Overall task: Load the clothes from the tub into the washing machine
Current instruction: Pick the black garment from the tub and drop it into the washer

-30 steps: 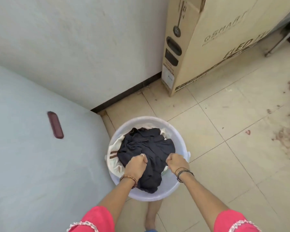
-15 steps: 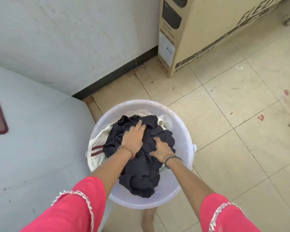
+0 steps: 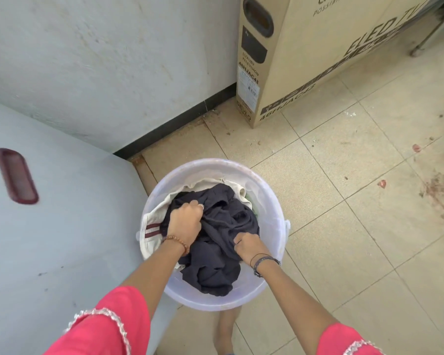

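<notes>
A round, translucent white plastic tub [image 3: 272, 208] is seen standing on the beige tiled floor [image 3: 344, 226], just beside the pale grey washing machine [image 3: 62, 239] whose closed lid, with its dark red recessed handle [image 3: 16, 175], fills the left of the view. The tub is heaped with clothes: a crumpled dark navy garment [image 3: 215, 265] lies on top, spilling over the near rim, and a cream cloth with maroon stripes [image 3: 151, 226] is tucked beneath it along the left wall of the tub. The left hand [image 3: 186, 220] is clenched into the far-left part of the navy garment, its fingers [image 3: 194, 206] curled tight on a bunch of the fabric. The right hand [image 3: 248, 245] is likewise closed on a fold at the garment's right side, fingers [image 3: 239, 239] buried in the cloth. The garment is apparently held at two separated spots so that the loose, floppy mass can be gathered and lifted as one bundle without trailing. The fabric thus lies directly within and between both grips, still resting in the tub. The machine's lid appears shut, so it would likely have to be opened before anything can be loaded. A tall cardboard television box [image 3: 305, 60] is propped against the wall at the far side of the floor, well apart from the tub.
</notes>
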{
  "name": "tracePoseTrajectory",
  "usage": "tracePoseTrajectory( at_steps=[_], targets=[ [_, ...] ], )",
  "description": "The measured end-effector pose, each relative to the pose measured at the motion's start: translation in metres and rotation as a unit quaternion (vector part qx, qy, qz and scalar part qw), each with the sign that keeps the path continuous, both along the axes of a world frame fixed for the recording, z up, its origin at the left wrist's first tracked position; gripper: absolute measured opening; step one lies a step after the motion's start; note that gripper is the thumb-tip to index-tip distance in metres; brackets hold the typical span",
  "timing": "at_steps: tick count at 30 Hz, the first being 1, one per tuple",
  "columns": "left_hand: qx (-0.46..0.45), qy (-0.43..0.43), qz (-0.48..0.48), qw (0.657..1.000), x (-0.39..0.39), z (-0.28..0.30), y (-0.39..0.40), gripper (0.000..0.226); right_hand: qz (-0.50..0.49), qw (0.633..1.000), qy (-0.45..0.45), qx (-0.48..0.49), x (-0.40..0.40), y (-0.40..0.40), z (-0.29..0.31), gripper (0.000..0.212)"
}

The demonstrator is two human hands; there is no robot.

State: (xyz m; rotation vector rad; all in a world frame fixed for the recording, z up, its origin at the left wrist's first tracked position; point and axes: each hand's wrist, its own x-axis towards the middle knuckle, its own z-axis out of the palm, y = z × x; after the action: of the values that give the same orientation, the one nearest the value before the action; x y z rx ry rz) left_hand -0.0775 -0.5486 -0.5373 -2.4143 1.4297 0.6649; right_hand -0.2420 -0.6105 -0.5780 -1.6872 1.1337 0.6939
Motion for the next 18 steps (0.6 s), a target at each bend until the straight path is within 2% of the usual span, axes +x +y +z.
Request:
tracePoseTrajectory(
  at_steps=[3,5,9,12,15,18],
  targets=[
    [-0.085,-0.019,0.003,0.996,-0.016,0.034,0.011,0.032,-0.116,0.991,-0.041,-0.044,-0.007,-0.004,0.034,0.015],
    [-0.135,-0.025,-0.002,0.990,-0.025,0.059,0.010,0.037,-0.123,0.984,-0.072,-0.103,-0.014,-0.009,0.063,0.015],
    [-0.211,-0.036,-0.067,0.975,-0.021,0.107,-0.002,0.033,-0.049,0.959,-0.166,-0.225,-0.015,-0.022,0.118,0.039],
    [-0.244,-0.013,-0.194,0.950,-0.003,0.149,-0.016,0.027,0.033,0.949,-0.223,-0.222,-0.011,-0.030,0.158,0.056],
    [-0.213,0.002,-0.302,0.929,0.015,0.204,-0.025,0.035,0.121,0.941,-0.230,-0.216,-0.004,-0.036,0.190,0.054],
    [-0.187,-0.029,-0.350,0.917,0.038,0.260,-0.029,0.034,0.196,0.942,-0.172,-0.213,0.005,-0.042,0.219,0.044]
  ],
)
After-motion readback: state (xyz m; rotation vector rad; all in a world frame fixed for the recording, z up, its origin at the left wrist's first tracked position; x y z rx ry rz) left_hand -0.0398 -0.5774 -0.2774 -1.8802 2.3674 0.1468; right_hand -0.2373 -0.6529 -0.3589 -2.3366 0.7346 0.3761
